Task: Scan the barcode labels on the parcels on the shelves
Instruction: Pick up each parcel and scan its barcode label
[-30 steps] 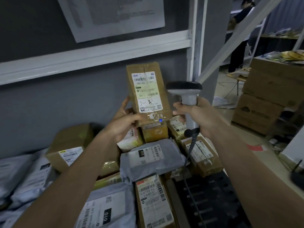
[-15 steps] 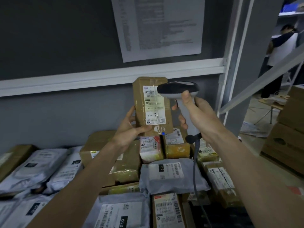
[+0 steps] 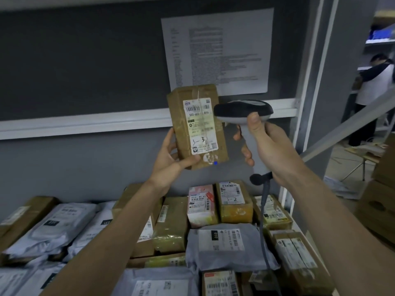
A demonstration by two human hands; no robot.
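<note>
Half the scanner (image 3: 243, 110) grip hidden, right hand (image 3: 269, 148)

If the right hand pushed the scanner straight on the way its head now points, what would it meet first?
Most likely the brown parcel the left hand holds up: the right hand aims the barcode scanner leftward at its label. Depth between them is unclear.

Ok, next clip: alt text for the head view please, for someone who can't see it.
A left hand holds up a brown parcel, label facing the camera, while the right hand grips a corded barcode scanner beside it. Below, a shelf is packed with more labelled boxes and grey mailer bags.
</note>
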